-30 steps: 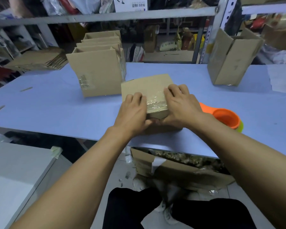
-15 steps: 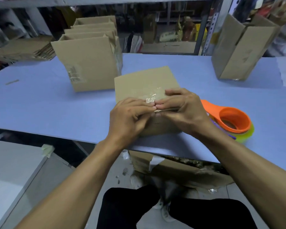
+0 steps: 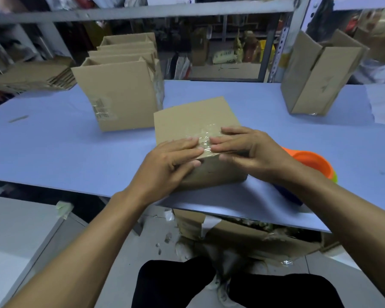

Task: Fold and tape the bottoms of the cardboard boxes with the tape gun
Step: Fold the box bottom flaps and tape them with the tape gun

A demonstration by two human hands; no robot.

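Two bare hands are on a small brown cardboard box (image 3: 196,121) that sits at the near edge of the pale blue table (image 3: 53,152). Its taped bottom faces up, with a strip of clear, crinkly tape (image 3: 203,135) running across it and over the near edge. Left hand (image 3: 165,165) lies mostly flat, fingers straight and pressing down on the tape at that edge, thumb down on the front face. Right hand (image 3: 251,147) does the same from the other side, fingers stretched out flat on the tape, not gripping anything. Fingertips of both nearly meet in the middle.

Just right of the box, partly hidden behind the right wrist, is the orange plastic tape gun (image 3: 309,161), lying on the table.

Further back on the left is a row of open brown cartons (image 3: 120,96) standing one behind another, and a flat stack of unfolded cardboard (image 3: 36,74) beyond that. Far right there's one more tall open carton (image 3: 316,74), tilted a bit. Grey metal shelving (image 3: 142,10) runs behind everything.
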